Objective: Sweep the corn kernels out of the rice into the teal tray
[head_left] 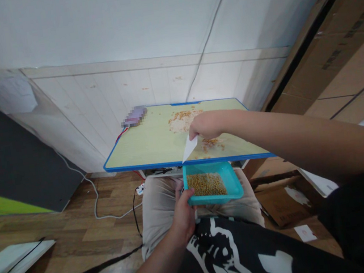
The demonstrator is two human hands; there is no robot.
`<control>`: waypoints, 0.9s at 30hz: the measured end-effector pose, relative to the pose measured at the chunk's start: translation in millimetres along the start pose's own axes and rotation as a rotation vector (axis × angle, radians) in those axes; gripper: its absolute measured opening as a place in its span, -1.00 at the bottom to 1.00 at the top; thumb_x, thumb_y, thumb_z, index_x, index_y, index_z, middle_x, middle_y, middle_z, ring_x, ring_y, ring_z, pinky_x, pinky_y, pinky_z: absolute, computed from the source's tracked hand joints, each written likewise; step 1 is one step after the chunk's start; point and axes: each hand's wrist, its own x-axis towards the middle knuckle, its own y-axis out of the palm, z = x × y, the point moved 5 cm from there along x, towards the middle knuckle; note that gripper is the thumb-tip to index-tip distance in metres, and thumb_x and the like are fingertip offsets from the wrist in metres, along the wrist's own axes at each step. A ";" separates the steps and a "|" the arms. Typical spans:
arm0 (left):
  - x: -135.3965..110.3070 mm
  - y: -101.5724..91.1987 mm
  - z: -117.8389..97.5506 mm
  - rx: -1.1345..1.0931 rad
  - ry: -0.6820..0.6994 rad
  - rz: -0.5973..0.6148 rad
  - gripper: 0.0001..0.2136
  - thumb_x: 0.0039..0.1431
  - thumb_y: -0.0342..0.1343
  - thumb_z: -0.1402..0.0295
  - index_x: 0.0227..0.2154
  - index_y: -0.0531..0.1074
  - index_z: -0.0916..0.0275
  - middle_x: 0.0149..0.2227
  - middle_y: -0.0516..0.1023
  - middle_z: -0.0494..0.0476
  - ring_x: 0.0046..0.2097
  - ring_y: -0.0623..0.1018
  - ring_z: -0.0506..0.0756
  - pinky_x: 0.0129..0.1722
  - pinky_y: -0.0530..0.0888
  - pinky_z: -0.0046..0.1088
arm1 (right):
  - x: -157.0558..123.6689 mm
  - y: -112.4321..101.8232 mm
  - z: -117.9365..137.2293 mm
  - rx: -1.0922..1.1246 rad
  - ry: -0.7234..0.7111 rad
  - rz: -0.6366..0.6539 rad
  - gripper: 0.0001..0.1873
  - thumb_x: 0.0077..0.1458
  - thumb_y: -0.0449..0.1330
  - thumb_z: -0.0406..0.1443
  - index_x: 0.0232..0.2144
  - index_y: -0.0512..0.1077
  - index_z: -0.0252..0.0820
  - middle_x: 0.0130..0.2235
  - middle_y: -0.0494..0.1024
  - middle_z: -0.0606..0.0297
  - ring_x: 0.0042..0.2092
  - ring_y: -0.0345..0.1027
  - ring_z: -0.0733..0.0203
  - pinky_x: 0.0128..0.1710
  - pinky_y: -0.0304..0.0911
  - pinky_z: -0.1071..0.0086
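Note:
My left hand [183, 213] grips the left rim of a turquoise tray [233, 182] half full of small tan grains, held just under the near edge of a small table [142, 142] with a blue border. My right hand [205, 125] is closed on a white paper card [189, 148] that slants down to the table's near edge above the tray. A small heap of grains [210, 143] lies on the table beside the card. A larger spread of grains [181, 119] sits farther back.
A blurred purple device [135, 116] with red and blue wires lies at the table's far left corner. White cable [91, 190] and black cable run over the wooden floor. Cardboard boxes [336, 51] stand to the right. A white wall is behind the table.

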 end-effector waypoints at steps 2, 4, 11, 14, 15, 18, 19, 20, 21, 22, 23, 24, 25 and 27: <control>-0.5 0.2 -0.3 -0.007 0.002 -0.002 -0.36 -0.23 0.42 0.29 0.03 0.41 0.10 -0.03 0.71 0.16 0.09 0.64 0.36 -0.13 0.55 -0.22 | -5.0 3.0 -3.5 -0.003 0.019 0.019 -0.32 0.09 0.21 -0.58 0.21 0.64 -0.08 0.09 0.74 0.10 0.04 0.62 0.02 -0.02 0.35 0.25; -0.5 0.3 -0.2 -0.009 0.000 -0.007 -0.36 -0.22 0.42 0.29 0.03 0.41 0.10 -0.03 0.71 0.17 0.10 0.64 0.37 -0.12 0.56 -0.21 | -9.5 5.0 -5.9 0.002 0.029 0.029 -0.34 0.12 0.19 -0.58 0.21 0.64 -0.10 0.09 0.74 0.09 0.05 0.61 0.01 -0.03 0.35 0.25; -0.1 0.7 0.1 -0.008 0.005 -0.009 -0.37 -0.23 0.42 0.30 0.01 0.43 0.09 0.00 0.70 0.19 0.12 0.64 0.39 -0.11 0.60 -0.16 | -11.5 14.9 -18.5 0.044 0.024 -0.007 -0.40 0.15 0.17 -0.54 0.15 0.68 -0.04 0.07 0.75 0.16 0.04 0.60 0.06 -0.04 0.33 0.26; 0.8 -1.1 0.9 -0.008 0.004 -0.011 -0.38 -0.21 0.41 0.30 0.02 0.43 0.08 0.00 0.70 0.18 0.12 0.64 0.37 -0.09 0.59 -0.17 | -10.8 18.8 -25.1 0.099 0.007 -0.074 -0.42 0.15 0.17 -0.52 0.11 0.69 -0.01 0.08 0.74 0.19 0.04 0.59 0.06 -0.02 0.32 0.27; 1.3 -1.9 1.4 -0.006 0.001 -0.014 -0.38 -0.20 0.41 0.29 0.03 0.42 0.08 -0.01 0.70 0.17 0.12 0.64 0.37 -0.09 0.59 -0.18 | -11.9 18.4 -27.6 0.124 0.010 -0.111 -0.45 0.18 0.16 -0.50 0.09 0.69 0.00 0.08 0.74 0.20 0.04 0.59 0.06 -0.02 0.32 0.27; 2.6 -3.6 2.9 0.000 -0.007 -0.019 -0.35 -0.19 0.40 0.29 0.07 0.41 0.09 -0.02 0.70 0.15 0.11 0.64 0.33 -0.08 0.57 -0.22 | -20.6 12.7 -38.8 0.170 0.082 -0.227 -0.57 0.31 0.10 -0.42 0.04 0.67 -0.06 0.05 0.74 0.13 0.02 0.57 0.04 -0.03 0.30 0.25; 3.0 -3.8 3.2 0.001 -0.008 -0.019 -0.35 -0.18 0.40 0.30 0.08 0.42 0.10 -0.02 0.70 0.15 0.10 0.64 0.32 -0.08 0.56 -0.23 | -25.0 10.2 -43.9 0.166 0.124 -0.253 -0.58 0.34 0.06 -0.40 0.04 0.66 -0.09 0.04 0.73 0.09 0.01 0.57 0.02 -0.04 0.29 0.24; 3.2 -3.9 3.4 0.001 -0.007 -0.018 -0.35 -0.18 0.40 0.30 0.08 0.42 0.10 -0.02 0.70 0.15 0.09 0.64 0.31 -0.08 0.56 -0.24 | -29.9 7.9 -49.6 0.155 0.171 -0.269 -0.59 0.37 0.04 -0.38 0.05 0.64 -0.12 0.03 0.72 0.06 0.01 0.56 0.00 -0.05 0.29 0.23; 3.4 -3.7 3.5 0.001 -0.006 -0.017 -0.35 -0.18 0.40 0.30 0.08 0.42 0.11 -0.02 0.70 0.15 0.08 0.64 0.30 -0.08 0.55 -0.24 | -34.8 6.0 -55.7 0.140 0.219 -0.277 -0.59 0.38 0.02 -0.37 0.06 0.62 -0.13 0.02 0.72 0.03 0.00 0.56 -0.02 -0.06 0.29 0.21; 3.5 -3.6 3.6 0.002 -0.003 -0.017 -0.35 -0.18 0.40 0.30 0.08 0.42 0.10 -0.02 0.70 0.15 0.08 0.64 0.30 -0.08 0.55 -0.24 | -39.6 4.4 -61.9 0.125 0.263 -0.279 -0.59 0.38 0.02 -0.35 0.08 0.61 -0.14 0.01 0.71 0.01 -0.01 0.56 -0.04 -0.08 0.29 0.20; 3.5 -3.5 3.6 0.004 -0.001 -0.018 -0.34 -0.18 0.40 0.31 0.08 0.42 0.10 -0.02 0.69 0.15 0.08 0.64 0.30 -0.08 0.55 -0.24 | -43.9 3.5 -68.1 0.111 0.303 -0.274 -0.59 0.38 0.02 -0.34 0.09 0.60 -0.15 0.00 0.71 0.00 -0.02 0.56 -0.05 -0.09 0.29 0.18; 3.5 -3.4 3.6 0.005 0.001 -0.019 -0.34 -0.19 0.41 0.31 0.08 0.41 0.10 -0.03 0.69 0.15 0.08 0.64 0.31 -0.09 0.55 -0.24 | -47.6 3.2 -74.0 0.099 0.339 -0.267 -0.59 0.38 0.03 -0.33 0.10 0.60 -0.15 -0.01 0.71 -0.02 -0.02 0.56 -0.07 -0.10 0.30 0.17; 3.3 -3.2 3.6 0.006 0.003 -0.019 -0.34 -0.19 0.41 0.30 0.08 0.41 0.09 -0.03 0.69 0.14 0.08 0.64 0.31 -0.09 0.55 -0.23 | -50.7 3.6 -79.5 0.089 0.372 -0.259 -0.60 0.37 0.05 -0.32 0.11 0.59 -0.16 -0.01 0.71 -0.04 -0.02 0.56 -0.10 -0.11 0.30 0.16; 3.0 -2.5 3.4 0.010 0.004 -0.017 -0.33 -0.19 0.41 0.30 0.08 0.40 0.09 -0.04 0.69 0.14 0.06 0.64 0.31 -0.09 0.56 -0.22 | -54.6 6.8 -88.7 0.083 0.433 -0.233 -0.59 0.36 0.07 -0.30 0.13 0.58 -0.20 0.01 0.70 -0.09 -0.02 0.56 -0.14 -0.11 0.32 0.14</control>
